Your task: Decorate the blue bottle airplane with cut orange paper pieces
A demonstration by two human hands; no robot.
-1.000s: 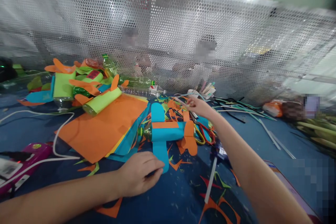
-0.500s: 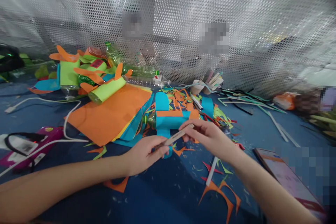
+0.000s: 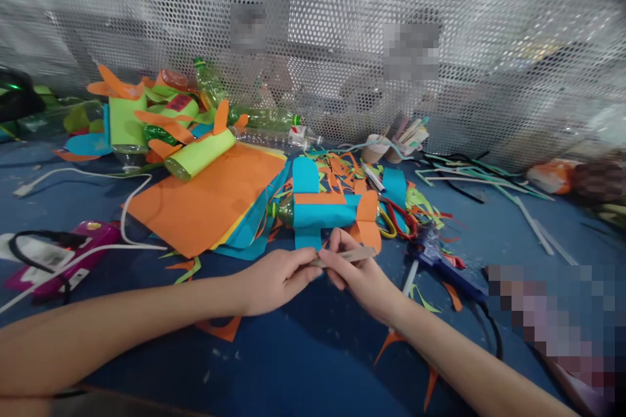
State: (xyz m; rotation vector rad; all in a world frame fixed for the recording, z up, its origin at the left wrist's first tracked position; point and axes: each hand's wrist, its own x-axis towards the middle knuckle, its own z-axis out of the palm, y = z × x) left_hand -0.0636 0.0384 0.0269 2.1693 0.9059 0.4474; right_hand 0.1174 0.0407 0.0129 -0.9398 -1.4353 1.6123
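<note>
My left hand (image 3: 281, 280) and my right hand (image 3: 359, 280) meet low over the table's middle. Between them they grip a flat, pale wooden craft stick (image 3: 359, 254), whose free end points right past my right fingers. Its left end is hidden in my left fingers. Just beyond lies a plastic bottle wrapped in blue paper (image 3: 325, 215), with its green cap to the left and orange and blue paper fins. A blue hot glue gun (image 3: 443, 264) with a white glue stick lies to the right of my right hand.
Orange paper sheets (image 3: 205, 195) lie left of centre, with decorated bottles (image 3: 200, 155) behind. Paper scraps, red-handled scissors (image 3: 403, 218) and a marker (image 3: 374, 177) are beyond the wrapped bottle. A purple box with cables (image 3: 92, 234) is at left. A perforated metal screen (image 3: 332, 32) closes the back.
My right hand has slid down and left along the stick, closer to my left hand. The stick is now nearly level. The glue gun and scissors show more fully.
</note>
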